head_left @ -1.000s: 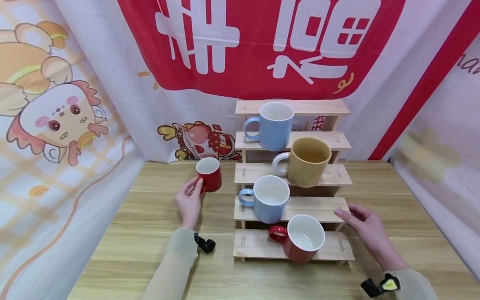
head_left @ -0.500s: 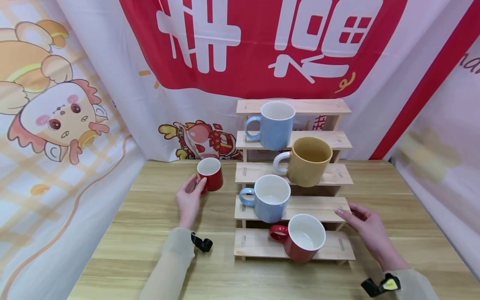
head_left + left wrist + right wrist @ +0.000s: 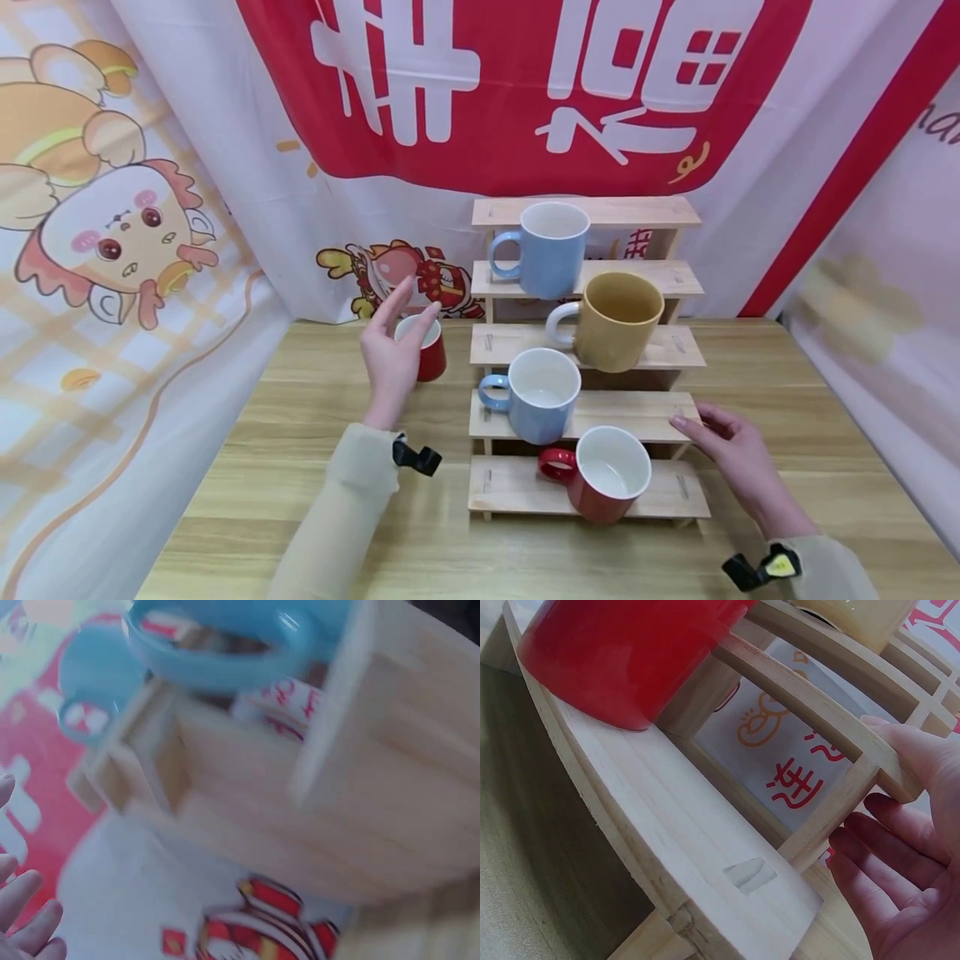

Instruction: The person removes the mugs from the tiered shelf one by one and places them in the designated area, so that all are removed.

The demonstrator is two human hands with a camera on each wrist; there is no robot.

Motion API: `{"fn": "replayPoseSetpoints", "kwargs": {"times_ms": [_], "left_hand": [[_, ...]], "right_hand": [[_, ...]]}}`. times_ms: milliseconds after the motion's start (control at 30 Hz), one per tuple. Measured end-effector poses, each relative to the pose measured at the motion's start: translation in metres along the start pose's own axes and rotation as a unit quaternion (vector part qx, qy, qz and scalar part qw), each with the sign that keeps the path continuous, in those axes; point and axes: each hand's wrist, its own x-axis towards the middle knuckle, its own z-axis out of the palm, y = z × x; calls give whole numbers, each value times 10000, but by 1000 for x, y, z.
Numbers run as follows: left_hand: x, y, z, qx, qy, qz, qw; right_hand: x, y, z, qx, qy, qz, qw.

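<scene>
My left hand [image 3: 393, 358] is lifted with fingers and thumb spread apart, holding nothing. It overlaps a small red mug [image 3: 432, 360] with a white inside, which stands upright on the table left of the rack; the mug's handle is hidden. In the left wrist view only fingertips [image 3: 34, 926] show at the lower left. My right hand [image 3: 738, 467] grips the right end of the wooden tiered rack [image 3: 630, 417] at its second step from the bottom. Its thumb [image 3: 889, 731] lies on that step's end, and the other fingers sit lower, beside the upright.
On the rack stand a red mug [image 3: 600, 492] at the bottom, a light blue mug [image 3: 542, 408], a yellow mug [image 3: 617, 333] and another blue mug [image 3: 553, 258] higher up, handles leftward. Printed cloth [image 3: 495, 158] hangs behind the wood-grain table [image 3: 247, 475].
My left hand has let go of the small red mug's handle and risen over it, fingers spreading. The mug stays where it was. My right hand keeps its place on the rack.
</scene>
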Motion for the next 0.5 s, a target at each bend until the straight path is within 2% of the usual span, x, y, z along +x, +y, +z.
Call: {"fn": "replayPoseSetpoints", "kwargs": {"times_ms": [100, 133, 300, 500], "left_hand": [[2, 30, 13, -119, -363, 198, 9991], [4, 35, 17, -126, -472, 224, 9986], [13, 51, 30, -211, -1001, 281, 9944], [18, 60, 39, 10, -1302, 194, 9913]], "right_hand": [[0, -1, 0, -26, 14, -14, 10000], [0, -1, 0, -31, 14, -31, 10000], [-1, -3, -2, -251, 8, -135, 9996], [1, -9, -8, -555, -157, -206, 9981]]}}
